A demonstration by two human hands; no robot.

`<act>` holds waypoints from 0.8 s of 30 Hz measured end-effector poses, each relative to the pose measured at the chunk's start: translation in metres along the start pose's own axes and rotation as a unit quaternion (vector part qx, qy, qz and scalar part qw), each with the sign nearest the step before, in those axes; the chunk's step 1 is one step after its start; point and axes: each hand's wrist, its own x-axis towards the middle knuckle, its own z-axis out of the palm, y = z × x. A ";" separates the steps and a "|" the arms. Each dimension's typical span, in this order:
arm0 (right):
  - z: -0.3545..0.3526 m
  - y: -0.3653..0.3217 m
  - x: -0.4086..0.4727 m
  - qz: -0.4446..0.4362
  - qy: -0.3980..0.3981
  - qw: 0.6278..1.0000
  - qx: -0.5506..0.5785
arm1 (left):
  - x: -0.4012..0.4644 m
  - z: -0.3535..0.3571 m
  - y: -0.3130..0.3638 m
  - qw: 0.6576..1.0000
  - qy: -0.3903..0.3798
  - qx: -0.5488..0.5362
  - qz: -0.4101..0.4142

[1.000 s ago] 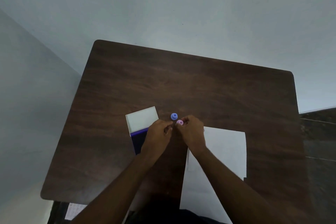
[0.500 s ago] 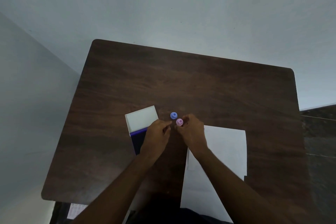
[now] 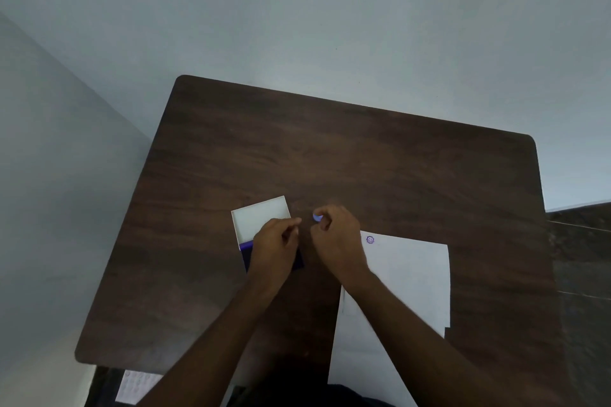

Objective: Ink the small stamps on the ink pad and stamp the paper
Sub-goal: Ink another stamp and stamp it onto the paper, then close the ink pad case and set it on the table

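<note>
My right hand [image 3: 337, 236] is curled with its fingertips closed on a small blue stamp [image 3: 317, 217] that stands on the dark wooden table [image 3: 330, 149]. Only part of that stamp shows. The pink stamp is hidden from view. My left hand [image 3: 276, 243] lies over the dark purple ink pad [image 3: 246, 254], fingers curled together with nothing visible in them. The pad's white lid [image 3: 259, 218] lies open behind it. A white paper [image 3: 410, 277] sits to the right under my right forearm, with one purple smiley print [image 3: 370, 239] near its top left corner.
Pale walls stand behind and to the left of the table. A printed sheet [image 3: 135, 387] shows below the table's near left edge. A dark floor strip [image 3: 582, 274] runs along the right side.
My hands have drawn slightly apart. The right hand has shifted forward onto the blue stamp and now covers the spot where the pink stamp stood.
</note>
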 end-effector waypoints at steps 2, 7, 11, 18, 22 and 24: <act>0.004 -0.008 0.000 -0.046 -0.050 0.997 -0.037 | -0.004 -0.012 -0.005 0.998 0.052 -0.024 0.019; 0.019 -0.019 0.003 -0.052 -0.140 0.988 -0.050 | -0.009 -0.038 -0.035 0.991 0.103 -0.075 -0.039; 0.027 -0.024 0.009 -0.037 -0.180 0.982 -0.033 | -0.009 -0.052 -0.056 0.981 0.111 -0.122 -0.100; 0.029 -0.028 0.011 -0.012 -0.195 0.981 -0.006 | -0.005 -0.059 -0.064 0.957 0.101 -0.220 -0.162; 0.027 -0.030 0.011 -0.008 -0.188 0.982 0.005 | -0.003 -0.056 -0.061 0.947 0.083 -0.259 -0.173; 0.027 -0.031 0.011 -0.007 -0.186 0.982 0.010 | -0.003 -0.054 -0.059 0.933 0.080 -0.294 -0.192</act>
